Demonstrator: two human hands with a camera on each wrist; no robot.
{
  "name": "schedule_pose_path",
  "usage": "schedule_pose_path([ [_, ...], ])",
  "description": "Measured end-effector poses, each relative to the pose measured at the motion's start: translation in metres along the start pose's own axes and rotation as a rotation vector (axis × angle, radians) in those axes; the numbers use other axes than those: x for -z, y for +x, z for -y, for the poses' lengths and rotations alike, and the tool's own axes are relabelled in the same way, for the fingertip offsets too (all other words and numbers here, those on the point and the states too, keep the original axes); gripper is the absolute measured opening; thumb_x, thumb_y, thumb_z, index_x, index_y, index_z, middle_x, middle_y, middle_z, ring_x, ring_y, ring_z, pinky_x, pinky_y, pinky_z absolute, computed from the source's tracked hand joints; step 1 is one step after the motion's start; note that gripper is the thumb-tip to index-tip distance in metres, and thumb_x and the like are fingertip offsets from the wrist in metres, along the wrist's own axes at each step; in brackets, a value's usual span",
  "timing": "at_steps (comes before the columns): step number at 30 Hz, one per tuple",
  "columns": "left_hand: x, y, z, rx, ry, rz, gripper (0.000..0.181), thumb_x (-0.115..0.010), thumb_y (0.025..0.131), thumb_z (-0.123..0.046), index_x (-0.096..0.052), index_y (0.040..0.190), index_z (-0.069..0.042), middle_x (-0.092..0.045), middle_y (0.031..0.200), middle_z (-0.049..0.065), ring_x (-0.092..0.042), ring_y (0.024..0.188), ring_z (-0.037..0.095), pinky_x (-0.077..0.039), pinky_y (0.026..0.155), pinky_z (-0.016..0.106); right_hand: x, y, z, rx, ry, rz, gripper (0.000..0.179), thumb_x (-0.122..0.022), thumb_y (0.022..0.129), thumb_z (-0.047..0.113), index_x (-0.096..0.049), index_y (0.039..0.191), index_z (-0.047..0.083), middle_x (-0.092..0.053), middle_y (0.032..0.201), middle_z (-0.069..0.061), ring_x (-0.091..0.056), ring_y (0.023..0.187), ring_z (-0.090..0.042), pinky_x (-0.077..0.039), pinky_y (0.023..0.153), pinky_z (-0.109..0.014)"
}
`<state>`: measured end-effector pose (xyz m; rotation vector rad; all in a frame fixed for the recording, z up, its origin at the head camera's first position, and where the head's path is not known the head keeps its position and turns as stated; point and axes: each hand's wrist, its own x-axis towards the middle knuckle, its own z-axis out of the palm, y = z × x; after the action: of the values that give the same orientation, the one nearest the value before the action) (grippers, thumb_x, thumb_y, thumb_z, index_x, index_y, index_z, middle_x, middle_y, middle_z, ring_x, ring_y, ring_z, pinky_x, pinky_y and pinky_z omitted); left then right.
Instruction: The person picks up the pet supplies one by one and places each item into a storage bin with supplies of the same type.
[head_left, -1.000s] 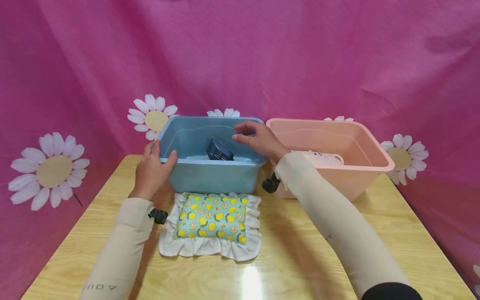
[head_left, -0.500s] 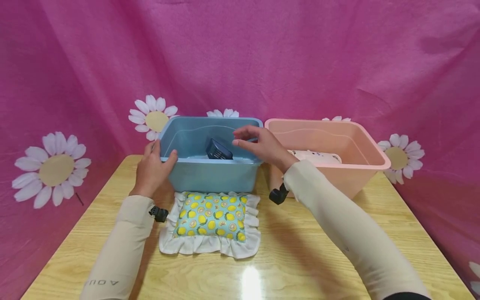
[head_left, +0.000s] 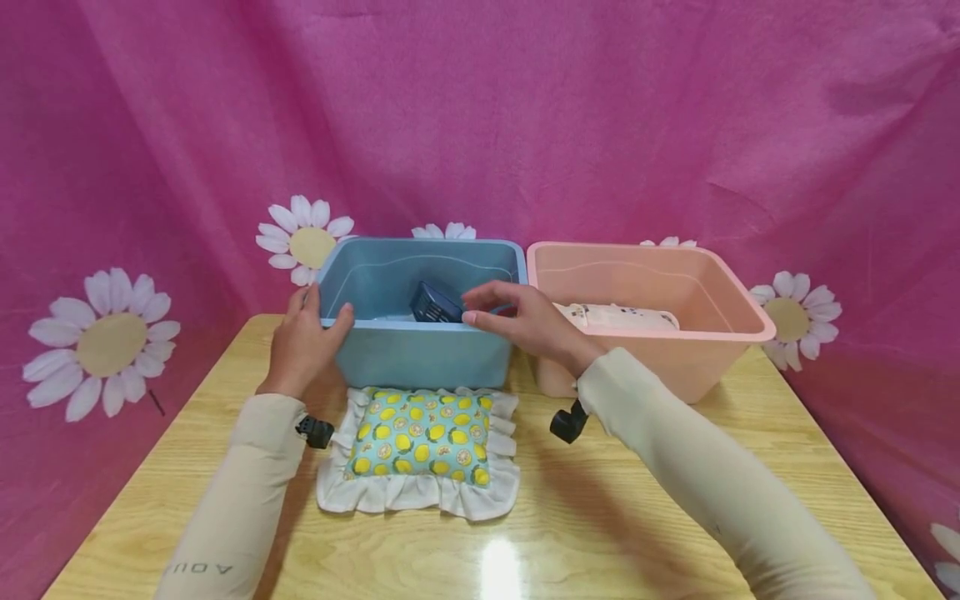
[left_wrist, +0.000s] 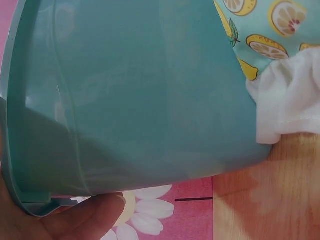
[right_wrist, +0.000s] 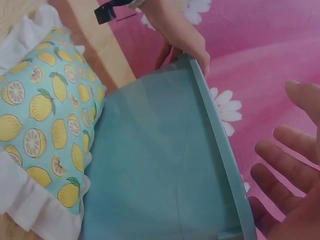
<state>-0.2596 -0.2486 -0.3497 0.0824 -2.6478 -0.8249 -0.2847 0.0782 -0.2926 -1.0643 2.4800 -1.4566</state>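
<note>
A blue plastic bin (head_left: pixel 420 358) stands at the middle of the table. My left hand (head_left: pixel 306 342) grips its front left corner, with the thumb over the rim; the left wrist view shows a fingertip (left_wrist: pixel 107 207) under the lip. Over the front right part of that rim hovers my right hand (head_left: pixel 525 321), fingers loosely bent and nothing between them. Inside the bin lies a dark blue slotted object (head_left: pixel 435 302), partly hidden by the front wall; its kind is unclear. A small lemon-print cushion (head_left: pixel 420 437) with white ruffles lies against the bin's front.
A pink bin (head_left: pixel 645 354) stands to the right of the blue one. In it is a whitish printed item (head_left: pixel 622 317), mostly hidden. Both stand on a wooden table (head_left: pixel 600 533). Behind hangs a magenta cloth (head_left: pixel 480 117) with daisies.
My right hand has moved down and slightly toward me, from above the blue bin's inside to its front rim. The left hand keeps its grip on the corner.
</note>
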Motion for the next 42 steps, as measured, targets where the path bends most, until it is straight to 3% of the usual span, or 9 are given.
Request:
schedule_pose_path([
  [14, 0.003, 0.002, 0.001, 0.010, 0.008, -0.013, 0.080, -0.043, 0.095, -0.054, -0.020, 0.153, -0.004, -0.025, 0.153, 0.021, -0.042, 0.125, 0.049, -0.039, 0.094, 0.067, -0.014, -0.010, 0.005, 0.095, 0.056, -0.007, 0.028, -0.066, 0.092, 0.019, -0.067, 0.117, 0.008, -0.067, 0.113, -0.009, -0.062, 0.102, -0.015, -0.051, 0.090, -0.038],
  [21, 0.002, 0.001, 0.003, 0.033, 0.005, 0.001, 0.081, -0.043, 0.095, -0.054, -0.019, 0.153, -0.004, -0.024, 0.154, 0.020, -0.042, 0.126, 0.048, -0.039, 0.095, 0.067, -0.031, -0.017, 0.002, 0.081, 0.071, 0.064, 0.027, -0.066, 0.092, 0.022, -0.067, 0.117, 0.010, -0.067, 0.114, -0.006, -0.061, 0.102, -0.013, -0.050, 0.092, -0.039],
  [30, 0.000, 0.000, 0.005, 0.029, -0.001, -0.012, 0.080, -0.043, 0.095, -0.054, -0.020, 0.153, -0.004, -0.025, 0.153, 0.021, -0.042, 0.125, 0.048, -0.039, 0.095, 0.067, -0.052, -0.024, -0.009, 0.070, 0.059, 0.094, 0.028, -0.068, 0.090, 0.024, -0.067, 0.117, 0.015, -0.067, 0.114, -0.004, -0.060, 0.103, -0.012, -0.050, 0.091, -0.037],
  [37, 0.000, 0.001, 0.002, 0.026, -0.008, -0.010, 0.080, -0.044, 0.094, -0.054, -0.020, 0.153, -0.005, -0.025, 0.154, 0.019, -0.042, 0.126, 0.047, -0.040, 0.094, 0.066, -0.063, -0.032, -0.019, 0.039, 0.041, 0.155, 0.036, -0.069, 0.090, 0.027, -0.063, 0.122, 0.014, -0.063, 0.123, -0.004, -0.055, 0.115, -0.029, -0.044, 0.098, -0.050],
  [42, 0.000, 0.001, 0.000, 0.015, 0.001, -0.005, 0.080, -0.045, 0.094, -0.053, -0.021, 0.153, -0.004, -0.025, 0.153, 0.020, -0.043, 0.126, 0.047, -0.041, 0.093, 0.065, -0.071, -0.036, -0.022, 0.017, 0.015, 0.193, 0.040, -0.069, 0.090, 0.031, -0.061, 0.126, 0.017, -0.060, 0.126, 0.002, -0.053, 0.119, -0.030, -0.042, 0.101, -0.051],
])
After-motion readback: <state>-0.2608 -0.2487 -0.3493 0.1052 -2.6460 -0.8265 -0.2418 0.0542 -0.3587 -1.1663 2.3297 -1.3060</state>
